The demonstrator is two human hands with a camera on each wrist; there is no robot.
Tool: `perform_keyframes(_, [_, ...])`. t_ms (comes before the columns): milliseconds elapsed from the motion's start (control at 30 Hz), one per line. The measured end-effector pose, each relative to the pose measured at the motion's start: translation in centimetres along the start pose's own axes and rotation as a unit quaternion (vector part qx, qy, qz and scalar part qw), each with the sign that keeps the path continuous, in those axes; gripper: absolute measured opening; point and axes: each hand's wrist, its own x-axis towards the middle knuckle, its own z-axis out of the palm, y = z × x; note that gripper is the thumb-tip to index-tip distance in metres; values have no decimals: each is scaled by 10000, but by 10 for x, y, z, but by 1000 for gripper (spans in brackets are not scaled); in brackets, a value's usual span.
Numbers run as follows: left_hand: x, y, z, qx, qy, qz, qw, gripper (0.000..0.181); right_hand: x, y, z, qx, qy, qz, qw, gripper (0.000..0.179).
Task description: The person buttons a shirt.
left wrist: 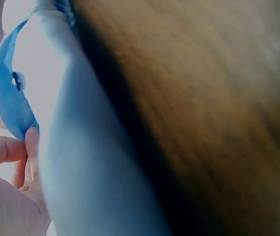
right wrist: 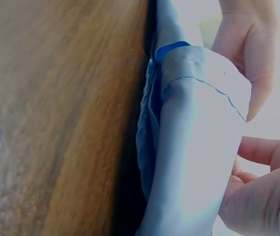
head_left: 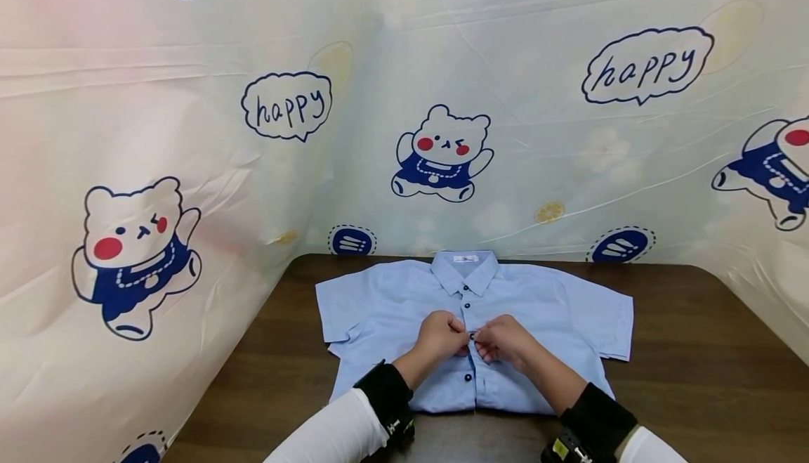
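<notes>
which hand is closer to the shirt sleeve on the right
Right. The right hand is at the middle of the blue shirt, on the side toward that sleeve; the left hand is farther away, beyond the right hand.

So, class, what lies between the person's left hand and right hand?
Between the left hand and the right hand lies a dark button at the front opening of the blue shirt; the head view shows this.
</notes>
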Motion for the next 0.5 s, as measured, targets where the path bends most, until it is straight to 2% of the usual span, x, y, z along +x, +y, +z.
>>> perform_keyframes(67, [-1, -1, 0, 281, 56, 199, 9994, 13, -1, 0, -1, -4, -95, -12, 10000, 12])
perform_keyframes(133, [-1, -1, -3, 489, -5, 403, 9980, 14, -2, -1, -2, -226, -60, -175, 9996, 12])
perform_keyframes(200, [-2, -4, -10, 900, -120, 723, 9932, 13, -5, -2, -4, -816, 130, -503, 9953, 11])
perform_keyframes(233, [-3, -4, -15, 1193, -192, 949, 9881, 12, -8, -3, -6, -1252, 232, -695, 9894, 10])
perform_keyframes(267, [-4, -5, -20, 1570, -249, 1214, 9798, 11, -12, -5, -9, -1774, 347, -930, 9791, 8])
perform_keyframes(300, [-7, -6, -26, 1992, -288, 1487, 9682, 11, -17, -6, -12, -2337, 455, -1140, 9645, 7])
perform_keyframes(333, [-10, -6, -33, 2482, -317, 1708, 9530, 12, -23, -7, -16, -2899, 553, -1265, 9470, 9])
perform_keyframes(400, [-19, -7, -46, 3514, -355, 2056, 9127, 20, -35, -8, -24, -4016, 614, -1419, 9027, 17])
perform_keyframes(467, [-30, -9, -56, 4311, -519, 2094, 8762, 34, -47, -7, -30, -4848, 508, -1299, 8635, 31])
perform_keyframes(500, [-36, -11, -60, 4610, -647, 2025, 8615, 42, -51, -5, -33, -5134, 388, -1134, 8497, 40])
